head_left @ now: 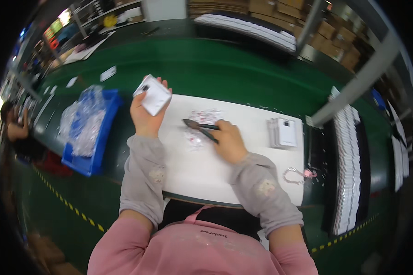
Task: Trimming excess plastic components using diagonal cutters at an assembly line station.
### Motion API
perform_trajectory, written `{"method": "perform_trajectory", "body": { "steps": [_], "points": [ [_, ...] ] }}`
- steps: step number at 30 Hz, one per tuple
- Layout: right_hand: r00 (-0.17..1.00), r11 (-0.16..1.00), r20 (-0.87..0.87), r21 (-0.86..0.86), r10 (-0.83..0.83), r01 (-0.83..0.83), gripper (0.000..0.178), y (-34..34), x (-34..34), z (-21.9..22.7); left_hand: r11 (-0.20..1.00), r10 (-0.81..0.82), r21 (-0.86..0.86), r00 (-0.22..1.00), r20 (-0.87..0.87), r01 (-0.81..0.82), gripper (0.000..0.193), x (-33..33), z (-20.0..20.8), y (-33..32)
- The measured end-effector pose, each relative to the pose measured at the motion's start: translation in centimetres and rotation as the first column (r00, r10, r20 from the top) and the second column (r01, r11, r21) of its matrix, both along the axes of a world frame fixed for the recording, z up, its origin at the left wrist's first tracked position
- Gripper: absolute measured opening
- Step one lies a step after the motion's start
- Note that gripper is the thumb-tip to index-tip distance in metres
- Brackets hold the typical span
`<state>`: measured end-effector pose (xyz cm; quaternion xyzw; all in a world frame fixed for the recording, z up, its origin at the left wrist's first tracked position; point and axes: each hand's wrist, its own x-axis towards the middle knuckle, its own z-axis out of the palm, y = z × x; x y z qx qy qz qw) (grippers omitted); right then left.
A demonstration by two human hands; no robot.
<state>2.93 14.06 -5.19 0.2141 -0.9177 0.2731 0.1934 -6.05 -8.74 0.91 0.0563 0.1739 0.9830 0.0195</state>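
My left hand [145, 112] is raised over the left edge of the white board [197, 169], gripping a flat white card [157, 97] with a small black mark near its top. My right hand [231, 141] is closed around the dark handles of a pair of pliers [198, 125]. Their jaws point left, above a scatter of small clear packets with red bits [205, 115]. To the right of that hand stands a small stack of similar white cards [287, 133].
A blue bin [96, 151] full of clear plastic bags [85, 126] sits left. A beaded chain with a pink piece [309, 173] lies at the board's right edge. Long rows of white cards [346, 169] stand right and at the back [248, 30]. A grey post [353, 80] rises at right.
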Motion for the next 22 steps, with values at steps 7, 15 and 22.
{"method": "perform_trajectory", "body": {
  "steps": [7, 15, 22],
  "points": [
    [0.998, 0.93, -0.064, -0.366, -0.016, -0.009, 0.013, 1.1, 1.3, -0.4, 0.998, -0.057, 0.031, 0.998, 0.011, 0.056, 0.053, -0.2, -5.3, 1.6],
    [0.998, 0.906, -0.054, -0.42, 0.034, -0.054, 0.013, 1.1, 2.1, -0.7, 0.912, 0.354, -0.313, 0.892, 0.28, -0.264, 0.038, 0.8, -6.1, 1.5],
    [0.999, 0.876, -0.044, -0.482, -0.003, -0.019, 0.011, 1.3, 2.4, -0.5, 0.901, 0.341, -0.348, 0.918, 0.201, -0.259, 0.042, 1.1, -6.3, 1.7]
  ]
}}
